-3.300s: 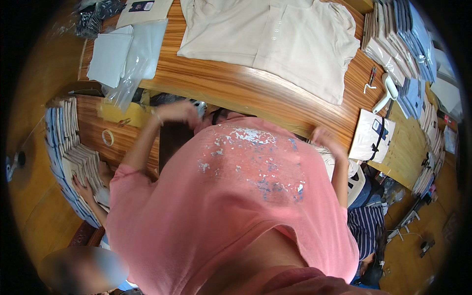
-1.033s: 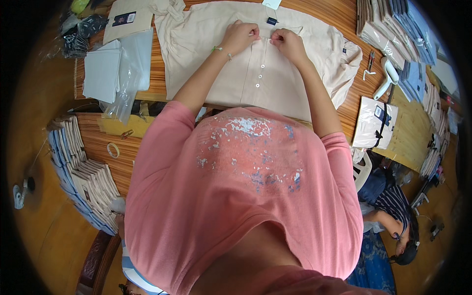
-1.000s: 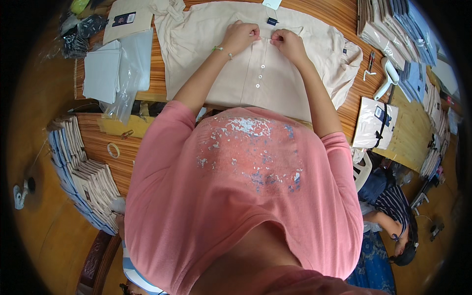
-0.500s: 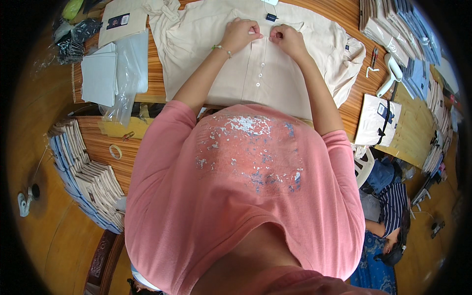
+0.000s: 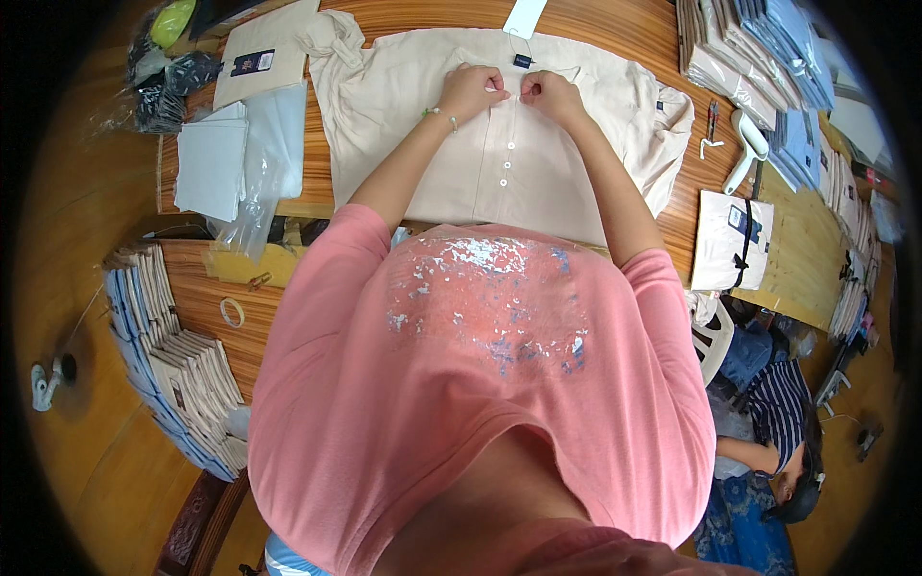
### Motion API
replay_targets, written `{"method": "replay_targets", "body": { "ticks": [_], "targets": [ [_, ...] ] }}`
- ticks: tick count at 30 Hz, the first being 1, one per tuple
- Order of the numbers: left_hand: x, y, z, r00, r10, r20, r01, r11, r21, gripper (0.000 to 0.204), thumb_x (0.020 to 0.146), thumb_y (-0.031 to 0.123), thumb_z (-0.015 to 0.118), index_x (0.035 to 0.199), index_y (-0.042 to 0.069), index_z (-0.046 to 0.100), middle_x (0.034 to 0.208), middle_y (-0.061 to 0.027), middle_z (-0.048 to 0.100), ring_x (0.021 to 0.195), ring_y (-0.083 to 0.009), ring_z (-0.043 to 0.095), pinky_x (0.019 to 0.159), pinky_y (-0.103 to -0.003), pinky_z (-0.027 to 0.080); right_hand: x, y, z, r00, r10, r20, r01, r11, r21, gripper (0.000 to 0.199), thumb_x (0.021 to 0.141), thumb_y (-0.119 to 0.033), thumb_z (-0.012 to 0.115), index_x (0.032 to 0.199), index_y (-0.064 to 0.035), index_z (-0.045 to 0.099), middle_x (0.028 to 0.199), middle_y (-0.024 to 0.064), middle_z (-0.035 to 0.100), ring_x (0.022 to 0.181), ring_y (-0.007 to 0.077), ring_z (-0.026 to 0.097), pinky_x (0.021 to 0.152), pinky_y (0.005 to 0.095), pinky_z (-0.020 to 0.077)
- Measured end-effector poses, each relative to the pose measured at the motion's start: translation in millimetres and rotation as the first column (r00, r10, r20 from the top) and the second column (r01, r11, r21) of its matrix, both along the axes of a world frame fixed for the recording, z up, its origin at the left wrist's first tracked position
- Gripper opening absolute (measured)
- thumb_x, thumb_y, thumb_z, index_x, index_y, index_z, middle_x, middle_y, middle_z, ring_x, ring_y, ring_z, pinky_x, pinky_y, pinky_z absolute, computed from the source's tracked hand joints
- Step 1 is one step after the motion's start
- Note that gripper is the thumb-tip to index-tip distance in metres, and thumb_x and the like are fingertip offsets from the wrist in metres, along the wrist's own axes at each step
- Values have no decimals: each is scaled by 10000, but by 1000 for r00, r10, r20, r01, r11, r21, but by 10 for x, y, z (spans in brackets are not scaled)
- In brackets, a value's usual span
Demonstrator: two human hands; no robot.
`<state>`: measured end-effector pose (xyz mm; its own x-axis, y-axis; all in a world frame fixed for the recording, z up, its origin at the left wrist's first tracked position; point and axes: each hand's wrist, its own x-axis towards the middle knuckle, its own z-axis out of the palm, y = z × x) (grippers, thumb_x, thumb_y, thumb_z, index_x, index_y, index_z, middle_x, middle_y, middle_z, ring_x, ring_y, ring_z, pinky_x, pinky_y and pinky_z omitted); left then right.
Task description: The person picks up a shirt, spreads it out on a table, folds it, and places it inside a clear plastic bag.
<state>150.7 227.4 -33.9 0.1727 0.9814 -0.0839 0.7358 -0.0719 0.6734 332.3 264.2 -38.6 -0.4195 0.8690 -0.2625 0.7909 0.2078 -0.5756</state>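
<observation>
A cream shirt (image 5: 447, 187) lies spread out in front of me, its collar end away from me and a row of white buttons (image 5: 507, 165) down its placket. My left hand (image 5: 471, 91) pinches the fabric at the left edge of the placket, close to the neckline. Just across from it, my right hand (image 5: 551, 96) has its fingers curled together on the placket's right side. The cloth between its fingertips is too small to make out clearly. Above the hands are a dark neck label (image 5: 523, 60) and a white hang tag (image 5: 524, 16) on a string.
White sheets (image 5: 211, 168), clear plastic bags (image 5: 274, 144) and a folded shirt (image 5: 264, 53) lie left. Packed shirts (image 5: 740, 58), a white handheld tool (image 5: 746, 151) and a tied folded shirt (image 5: 732, 240) are right. More folded shirts (image 5: 178, 360) stand lower left. Another person (image 5: 776, 413) is lower right.
The whole view has shifted, so the table and shirt appear lower. Both hands stay at the top of the placket, their fingertips slightly closer together.
</observation>
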Motion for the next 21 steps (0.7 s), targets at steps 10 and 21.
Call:
{"method": "replay_targets", "body": {
  "ticks": [10, 21],
  "targets": [
    [-1550, -160, -5, 863, 321, -390, -245, 942, 231, 252, 753, 267, 660, 936, 95, 637, 926, -91, 642, 915, -276, 584, 826, -395, 432, 1588, -31, 160, 913, -294, 284, 200, 928, 315, 255, 754, -233, 632, 981, -118, 639, 977, 114, 633, 927, 311, 588, 804, 398, 467],
    [-1718, 56, 1050, 937, 344, 55, -343, 882, 324, 241, 848, 222, 574, 980, 21, 563, 835, -142, 635, 751, -283, 608, 673, -347, 463, 2275, -406, 1177, 839, -244, -487, 401, 882, 248, 136, 841, -50, 563, 973, -33, 587, 798, 1, 551, 754, 74, 496, 677, 207, 409]
  ]
}}
